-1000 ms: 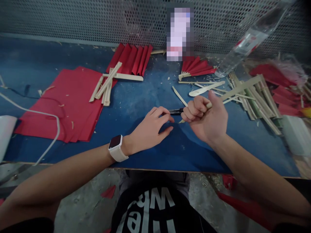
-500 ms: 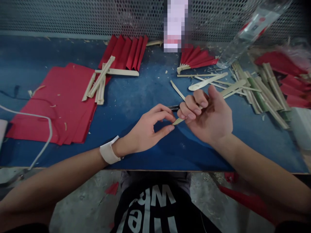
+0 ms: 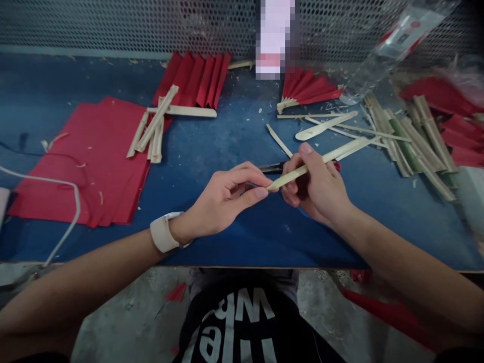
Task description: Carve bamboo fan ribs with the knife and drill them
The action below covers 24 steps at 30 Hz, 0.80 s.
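Observation:
A pale bamboo strip [image 3: 335,154] slants across the middle of the view, its lower left end narrowed. My left hand [image 3: 236,196] pinches that narrow end between thumb and fingertips. Further along, my right hand [image 3: 315,189] is closed round the strip, with the thumb on its upper face. Just behind the hands lies a dark-bladed tool [image 3: 273,168], partly hidden by my right hand; its kind I cannot make out. A curved bamboo sliver [image 3: 279,140] and a flat carved bamboo piece [image 3: 325,126] rest on the blue table [image 3: 234,247] beyond.
Red paper sheets [image 3: 86,166] are stacked at left, with bamboo sticks [image 3: 157,123] and pleated red paper [image 3: 194,80] behind. A small red fan [image 3: 308,88], a clear bottle [image 3: 393,53] and split bamboo pieces [image 3: 416,141] occupy the back right. Perforated metal [image 3: 132,27] closes the rear.
My right hand has turned over from palm-up, with its thumb now on top of the strip. The strip shows more of its length. My left hand keeps its pinch.

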### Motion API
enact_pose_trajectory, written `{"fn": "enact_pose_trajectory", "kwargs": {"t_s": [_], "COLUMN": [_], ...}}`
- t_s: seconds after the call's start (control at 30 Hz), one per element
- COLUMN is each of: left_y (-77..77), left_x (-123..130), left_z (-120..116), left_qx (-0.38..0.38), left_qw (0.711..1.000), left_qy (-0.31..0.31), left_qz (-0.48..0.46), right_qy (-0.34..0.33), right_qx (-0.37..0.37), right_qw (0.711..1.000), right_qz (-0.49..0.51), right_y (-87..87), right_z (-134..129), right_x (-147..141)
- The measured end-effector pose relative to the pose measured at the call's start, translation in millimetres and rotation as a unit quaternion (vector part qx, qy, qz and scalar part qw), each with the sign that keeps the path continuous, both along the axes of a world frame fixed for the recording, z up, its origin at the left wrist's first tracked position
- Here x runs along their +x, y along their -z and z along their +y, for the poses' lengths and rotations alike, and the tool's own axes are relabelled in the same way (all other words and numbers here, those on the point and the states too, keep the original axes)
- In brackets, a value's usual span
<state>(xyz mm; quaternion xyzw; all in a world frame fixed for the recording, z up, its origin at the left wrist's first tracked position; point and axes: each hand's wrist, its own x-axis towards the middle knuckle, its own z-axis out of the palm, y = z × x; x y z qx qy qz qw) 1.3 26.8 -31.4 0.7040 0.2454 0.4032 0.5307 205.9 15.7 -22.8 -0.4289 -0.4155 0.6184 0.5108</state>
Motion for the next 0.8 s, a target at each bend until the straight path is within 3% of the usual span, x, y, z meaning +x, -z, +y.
{"fn": "enact_pose_trajectory", "kwargs": {"t_s": [0.3,0.53,0.8], "left_y": [-1.4,1.6,2.5], "left_x": [-0.7,0.4,1.4], "left_z": [2.4,6.6,7.1], "left_qx": [-0.016,-0.085,-0.092], "left_qw": [0.998,0.991,0.991], "left_qy": [0.038,0.063,0.059], "left_qz": [-0.046,-0.079,-0.082], "right_qy": [-0.07,-0.048,-0.043], "right_qx": [-0.039,0.025,-0.007], "right_qw": [0.993,0.996,0.993], "right_qz": [0.084,0.074,0.108], "right_y": [1.7,0.3,1.1], "right_z": [-4.0,-7.4,-10.1], "right_x": [-5.7,-6.7,-12.9]}}
